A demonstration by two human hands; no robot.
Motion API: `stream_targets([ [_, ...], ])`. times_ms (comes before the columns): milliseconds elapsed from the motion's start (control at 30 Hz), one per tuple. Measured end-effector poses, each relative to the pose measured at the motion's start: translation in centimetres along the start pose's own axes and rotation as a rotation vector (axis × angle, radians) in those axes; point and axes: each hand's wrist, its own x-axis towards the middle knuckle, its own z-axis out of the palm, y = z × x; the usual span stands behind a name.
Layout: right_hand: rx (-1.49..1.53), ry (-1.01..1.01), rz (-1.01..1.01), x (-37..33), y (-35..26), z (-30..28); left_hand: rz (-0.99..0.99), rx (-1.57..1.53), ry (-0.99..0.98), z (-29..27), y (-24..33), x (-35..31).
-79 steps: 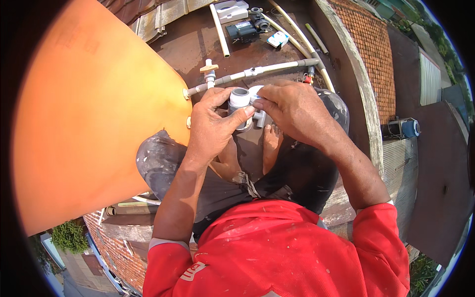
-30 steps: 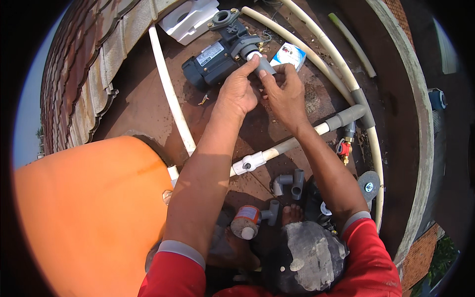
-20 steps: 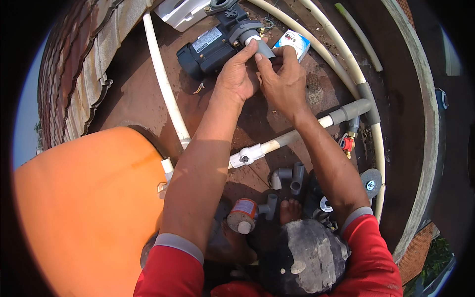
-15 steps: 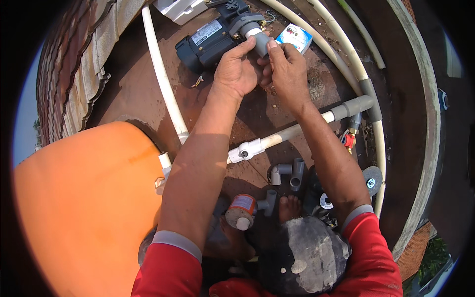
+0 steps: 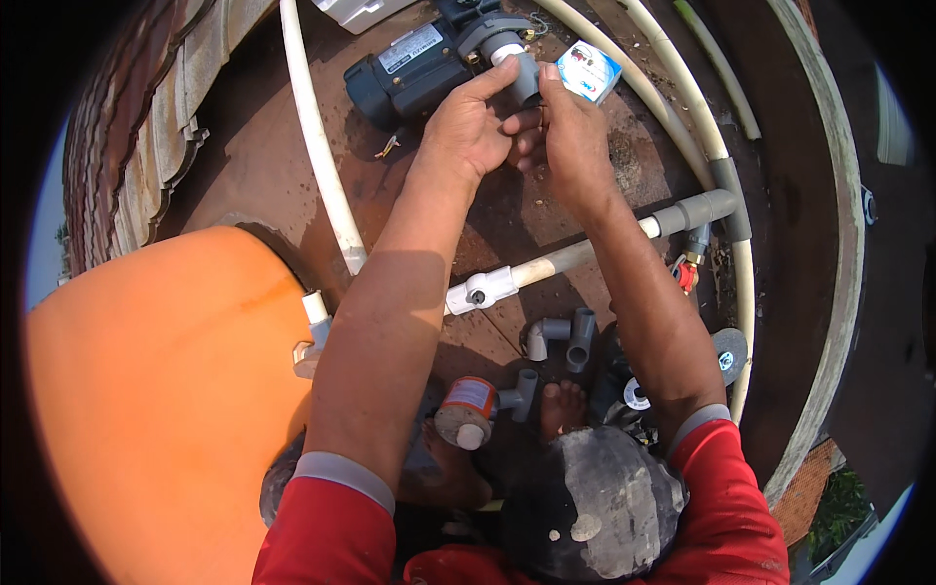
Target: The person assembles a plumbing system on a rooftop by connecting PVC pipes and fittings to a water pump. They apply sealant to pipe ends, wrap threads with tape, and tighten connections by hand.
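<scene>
A dark blue-green electric water pump (image 5: 414,68) lies on the brown surface ahead of me. A white pipe piece joins it to a grey PVC fitting (image 5: 524,83). My left hand (image 5: 468,134) is closed on the fitting, thumb along its left side; its other fingers are partly hidden. To the right of the fitting is my right hand (image 5: 573,136), its thumb raised just beside the grey plastic and its fingers loosely curled below. A gap shows between that thumb and the fitting. Loose wire ends (image 5: 388,146) stick out near the pump.
Beyond my right hand sits a small blue-and-white box (image 5: 587,73). A white pipe with a valve (image 5: 478,291) crosses below my hands. Grey elbows (image 5: 551,331), an orange-labelled can (image 5: 466,409) and a grinder disc (image 5: 728,356) lie near my feet. A big orange tank (image 5: 166,390) fills the left.
My right thumb has come off the grey fitting and shifted to its right. The left hand keeps its hold. The view has shifted slightly.
</scene>
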Motion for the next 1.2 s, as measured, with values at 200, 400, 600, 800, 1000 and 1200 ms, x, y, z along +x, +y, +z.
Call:
stream_targets([
  [200,0.056,-0.026,-0.020,0.7,0.6,-0.2,-0.007,0.048,0.204,2.5,-0.5,-0.2],
  [400,-0.268,0.086,-0.069,-0.5,-0.2,1.3,0.086,0.001,0.220,0.5,-1.3,1.3],
  [600,0.299,-0.057,0.092,0.8,0.5,-0.4,-0.216,-0.017,-0.102,0.4,1.1,-0.8],
  [800,-0.159,0.067,-0.094,-0.3,0.2,1.2,0.053,0.075,0.218,1.2,-0.6,0.7],
  [1000,-0.121,-0.038,0.042,0.2,-0.5,1.0,0.075,0.047,0.293,1.5,0.8,-0.9],
  [1200,-0.652,0.027,-0.408,3.1,0.6,-0.5,0.547,0.721,0.672,4.7,3.3,-1.9],
])
